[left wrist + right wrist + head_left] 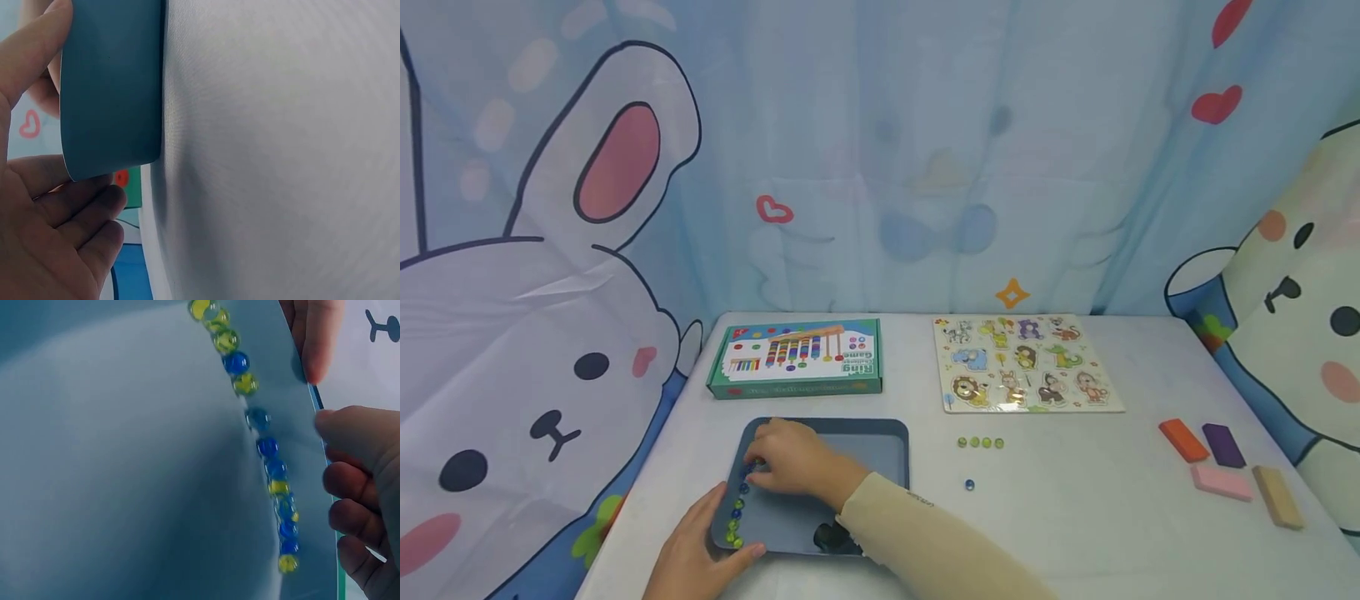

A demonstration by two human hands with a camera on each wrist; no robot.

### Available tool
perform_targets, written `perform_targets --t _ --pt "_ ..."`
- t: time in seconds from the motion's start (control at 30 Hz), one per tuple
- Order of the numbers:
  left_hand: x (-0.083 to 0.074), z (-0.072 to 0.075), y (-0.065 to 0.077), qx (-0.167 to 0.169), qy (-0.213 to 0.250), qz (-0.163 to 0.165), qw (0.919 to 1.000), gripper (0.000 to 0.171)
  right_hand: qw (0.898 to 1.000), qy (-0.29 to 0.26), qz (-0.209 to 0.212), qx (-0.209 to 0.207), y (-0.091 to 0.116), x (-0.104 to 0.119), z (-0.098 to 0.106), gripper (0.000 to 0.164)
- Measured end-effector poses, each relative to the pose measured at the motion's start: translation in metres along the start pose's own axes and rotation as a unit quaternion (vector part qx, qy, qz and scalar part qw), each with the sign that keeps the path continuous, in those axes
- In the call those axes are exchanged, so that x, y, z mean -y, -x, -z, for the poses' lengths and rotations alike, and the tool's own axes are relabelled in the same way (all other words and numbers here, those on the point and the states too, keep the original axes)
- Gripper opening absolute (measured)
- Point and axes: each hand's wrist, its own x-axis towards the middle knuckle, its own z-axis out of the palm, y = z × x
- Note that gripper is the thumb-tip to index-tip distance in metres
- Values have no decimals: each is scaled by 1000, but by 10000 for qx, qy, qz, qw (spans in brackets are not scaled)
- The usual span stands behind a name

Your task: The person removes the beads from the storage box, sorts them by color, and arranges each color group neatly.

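A blue-grey tray (872, 437) lies on the table with a row of marbles (267, 447), blue and yellow-green, along its left side. My left hand (696, 542) holds the tray's near-left corner, thumb at the front rim and fingers along the left side. In the left wrist view, the left hand's thumb (31, 53) lies at the tray's rim, with the other fingers slightly bent past the corner. My right hand (793, 458) is over the tray's far-left part, near the end of the row. Its fingers (353, 515) are loosely bent, with no marble seen between them.
Several green marbles (987, 442) and one blue marble (970, 484) lie right of the tray. Behind are a ring game box (797, 358) and an animal puzzle board (1026, 367). Orange (1183, 440), purple (1223, 445), pink (1222, 482) and wooden blocks (1277, 497) lie far right.
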Motion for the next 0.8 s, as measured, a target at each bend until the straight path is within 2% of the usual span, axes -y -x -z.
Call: perform_targets --t 0.47,0.8 --pt "3 -1 -2 14 79 9 10000 123 9982 56 -17 601 -9 5 -16 24" --pt "6 -2 -2 -58 119 -96 9999 120 9974 74 59 715 -10 7 -23 19"
